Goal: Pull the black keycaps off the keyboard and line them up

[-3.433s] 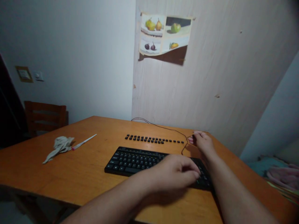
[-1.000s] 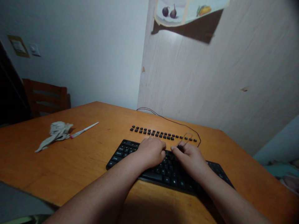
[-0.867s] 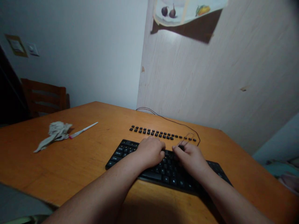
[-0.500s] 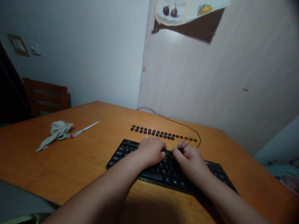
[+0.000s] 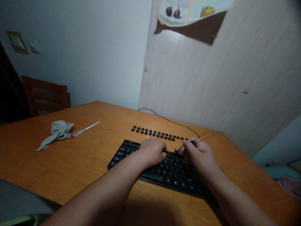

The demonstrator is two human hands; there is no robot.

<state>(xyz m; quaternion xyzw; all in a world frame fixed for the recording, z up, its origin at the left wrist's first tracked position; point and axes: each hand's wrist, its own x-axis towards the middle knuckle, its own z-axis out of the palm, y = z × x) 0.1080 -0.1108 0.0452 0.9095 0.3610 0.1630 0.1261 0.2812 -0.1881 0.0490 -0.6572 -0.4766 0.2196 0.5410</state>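
A black keyboard (image 5: 152,175) lies on the wooden table, with some keys gone along its far row. My left hand (image 5: 152,152) presses on its upper middle, fingers curled over the far edge and thumb tucked in. Above the right part of the keyboard, my right hand (image 5: 199,153) pinches a keycap puller (image 5: 193,142). The puller's thin wire loops stick out to the right, and its metal end points left at a small black piece (image 5: 176,150), apparently a keycap, by the far edge. Behind the keyboard, loose black keycaps (image 5: 154,134) stand in two rows.
To the left lie a crumpled grey cloth (image 5: 60,130) and a white brush-like stick (image 5: 87,128) with a pink end. A thin black cable (image 5: 169,119) runs along the table's back by the wall. A wooden chair (image 5: 44,94) stands at the far left.
My right hand has moved right and slightly up, turning the puller so its wires now point right. The small black piece now shows at its metal end. My left hand stays put.
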